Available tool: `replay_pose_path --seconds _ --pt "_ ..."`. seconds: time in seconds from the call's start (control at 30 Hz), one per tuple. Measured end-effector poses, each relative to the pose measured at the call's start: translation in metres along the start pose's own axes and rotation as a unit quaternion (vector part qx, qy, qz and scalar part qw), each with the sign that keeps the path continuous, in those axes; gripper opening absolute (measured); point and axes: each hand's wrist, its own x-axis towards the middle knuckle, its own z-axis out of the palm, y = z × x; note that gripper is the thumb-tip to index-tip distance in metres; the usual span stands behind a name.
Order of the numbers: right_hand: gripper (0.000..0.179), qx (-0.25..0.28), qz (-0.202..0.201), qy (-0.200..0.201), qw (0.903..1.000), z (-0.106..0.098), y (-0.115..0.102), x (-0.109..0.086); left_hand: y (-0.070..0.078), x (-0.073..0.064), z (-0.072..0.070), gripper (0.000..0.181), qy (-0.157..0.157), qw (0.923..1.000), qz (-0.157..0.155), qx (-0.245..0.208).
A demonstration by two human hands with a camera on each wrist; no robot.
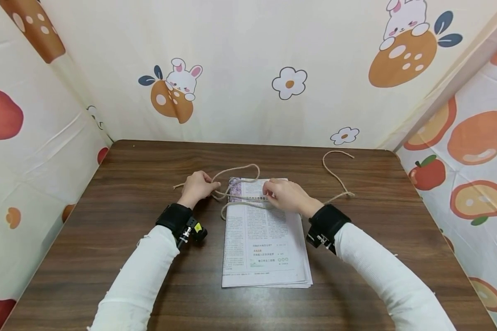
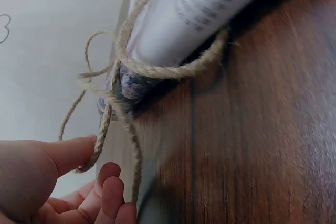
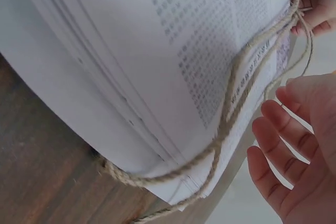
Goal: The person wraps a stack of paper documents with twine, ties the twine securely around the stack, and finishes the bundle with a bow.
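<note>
A folded stack of printed newspaper [image 1: 265,248] lies on the table, with a beige twine rope [image 1: 248,203] passing across its upper part. In the left wrist view the rope [image 2: 178,71] bends around the paper's side edge, with loops and a crossing there. My left hand [image 1: 199,187], just left of the stack, pinches a strand between thumb and fingers. Over the upper right of the paper is my right hand [image 1: 291,195]. Its fingers are loosely bent and spread in the right wrist view, holding nothing, close beside the rope [image 3: 226,124].
The brown wooden table [image 1: 149,266] ends at a pale patterned wall covering [image 1: 240,92]. A loose rope tail [image 1: 335,177] curls toward the table's back edge on the right; another short end [image 1: 178,185] sticks out beyond my left hand. Black camera bands [image 1: 175,219] circle both wrists.
</note>
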Motion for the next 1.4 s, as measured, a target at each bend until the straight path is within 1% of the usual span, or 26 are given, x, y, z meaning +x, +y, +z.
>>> replay_pose_path --seconds 0.1,0.23,0.3,0.37,0.5,0.57,0.63,0.67,0.77,0.83,0.93,1.0,1.07,1.13,1.23,1.4 --pt "0.003 -0.004 -0.016 0.001 0.9999 0.003 -0.001 -0.001 0.002 -0.002 -0.001 0.034 0.0 0.9998 0.006 0.016" --pt "0.004 -0.012 -0.043 0.013 0.9989 0.008 -0.006 -0.001 0.005 -0.002 -0.001 0.035 -0.004 0.9997 0.016 0.016" --pt "0.005 -0.018 -0.056 0.012 0.9982 0.01 -0.009 -0.001 0.006 -0.002 -0.001 0.036 -0.003 0.9996 0.02 0.019" --pt "0.005 -0.023 -0.058 0.007 0.998 0.012 -0.012 -0.002 0.007 -0.003 -0.002 0.036 0.0 0.9994 0.025 0.024" --pt "0.005 -0.033 -0.048 -0.006 0.9983 0.015 -0.013 -0.002 0.011 -0.005 -0.005 0.036 0.011 0.9986 0.03 0.044" --pt "0.005 -0.036 -0.041 -0.012 0.9984 0.015 -0.013 -0.002 0.012 -0.006 -0.006 0.035 0.024 0.9979 0.033 0.051" --pt "0.005 -0.04 -0.038 -0.015 0.9984 0.016 -0.012 -0.003 0.013 -0.007 -0.006 0.03 0.051 0.9964 0.039 0.055" --pt "0.005 -0.041 -0.038 -0.014 0.9984 0.016 -0.012 -0.003 0.013 -0.008 -0.006 0.028 0.066 0.995 0.05 0.056" --pt "0.005 -0.043 -0.038 -0.01 0.9983 0.016 -0.012 -0.004 0.015 -0.011 -0.005 0.02 0.114 0.9862 0.099 0.067" --pt "0.005 -0.043 -0.04 -0.006 0.9983 0.016 -0.012 -0.004 0.018 -0.015 -0.003 0.015 0.132 0.9775 0.141 0.085" --pt "0.005 -0.043 -0.038 -0.004 0.9983 0.014 -0.013 -0.004 0.023 -0.023 0.003 0.008 0.126 0.9631 0.201 0.127" --pt "0.005 -0.043 -0.037 -0.003 0.9984 0.014 -0.013 -0.004 0.026 -0.029 0.008 0.007 0.11 0.9526 0.237 0.156" --pt "0.005 -0.044 -0.036 0.0 0.9984 0.014 -0.014 -0.004 0.029 -0.035 0.014 0.006 0.09 0.9431 0.262 0.184" --pt "0.005 -0.043 -0.035 0.003 0.9985 0.013 -0.014 -0.004 0.031 -0.04 0.019 0.007 0.072 0.9362 0.278 0.202" --pt "0.005 -0.043 -0.035 0.011 0.9984 0.013 -0.013 -0.005 0.033 -0.045 0.025 0.009 0.051 0.9296 0.289 0.223" --pt "0.006 -0.043 -0.041 0.02 0.998 0.013 -0.013 -0.006 0.035 -0.049 0.032 0.014 0.04 0.9234 0.29 0.248"
